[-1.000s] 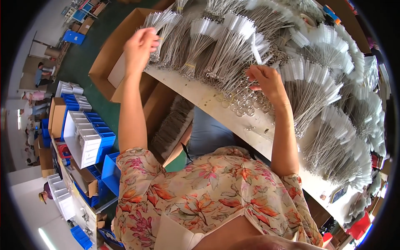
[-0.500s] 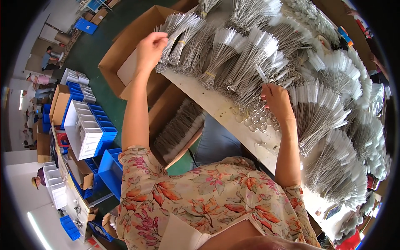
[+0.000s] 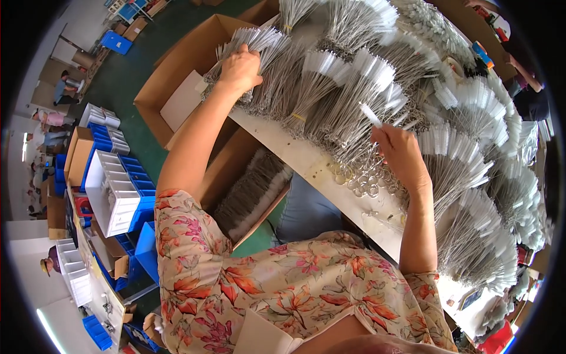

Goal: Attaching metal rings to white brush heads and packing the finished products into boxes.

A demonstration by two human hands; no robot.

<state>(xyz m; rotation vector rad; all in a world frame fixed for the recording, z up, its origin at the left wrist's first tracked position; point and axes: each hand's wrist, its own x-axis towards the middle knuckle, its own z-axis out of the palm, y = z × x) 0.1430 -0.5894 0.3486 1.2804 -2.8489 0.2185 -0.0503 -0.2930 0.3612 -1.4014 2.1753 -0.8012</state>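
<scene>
Thin wire brushes with white bristle heads and looped ends lie heaped in bundles [image 3: 348, 94] over the table [image 3: 318, 162]. At the table's far left end, my left hand [image 3: 240, 72] is closed over a bundle of wire brushes [image 3: 259, 40], and its palm side is hidden. My right hand [image 3: 402, 154] is closed in a pinch around one wire brush [image 3: 370, 114]. That brush's white head points up and left above the pile. Just below my right hand, loose metal rings [image 3: 368, 182] lie by the table's near edge.
An open cardboard box [image 3: 158, 97] stands beyond the table's left end. Below the near edge, another carton [image 3: 262, 221] holds more brushes. Blue and white bins [image 3: 115, 194] stand at the left. Another person's arm [image 3: 522, 71] shows at the far right.
My left hand has moved right, from beside the bundle to over it. My right hand has shifted slightly right and down, and the brush in it now shows more clearly.
</scene>
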